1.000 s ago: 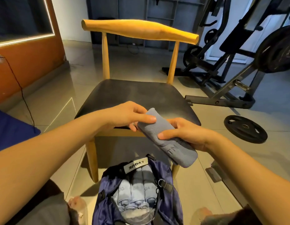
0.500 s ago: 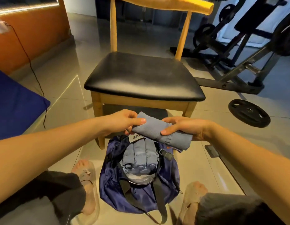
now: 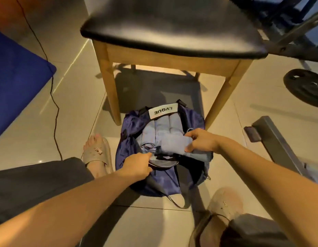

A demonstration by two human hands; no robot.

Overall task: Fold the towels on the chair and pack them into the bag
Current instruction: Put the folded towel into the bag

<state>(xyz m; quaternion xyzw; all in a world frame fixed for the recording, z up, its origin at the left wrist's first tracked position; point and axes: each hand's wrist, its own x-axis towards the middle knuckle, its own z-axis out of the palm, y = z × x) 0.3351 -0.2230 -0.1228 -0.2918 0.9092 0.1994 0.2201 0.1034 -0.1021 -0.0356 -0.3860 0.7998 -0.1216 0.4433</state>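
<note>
Holding a towel (image 3: 172, 145) at the mouth of the bag (image 3: 163, 182).
Gripping the rolled towel near one end with the right hand (image 3: 202, 141), fingers curled over and thumb beneath, just above the packed towels (image 3: 160, 127) (three rolls side by side, as far as shows). Pinching the bag's near rim with the left hand (image 3: 137, 166), fingers curled on the fabric. On the tiled floor, open, in front of the chair (image 3: 172, 29) and beside a sandal (image 3: 98, 155).
</note>
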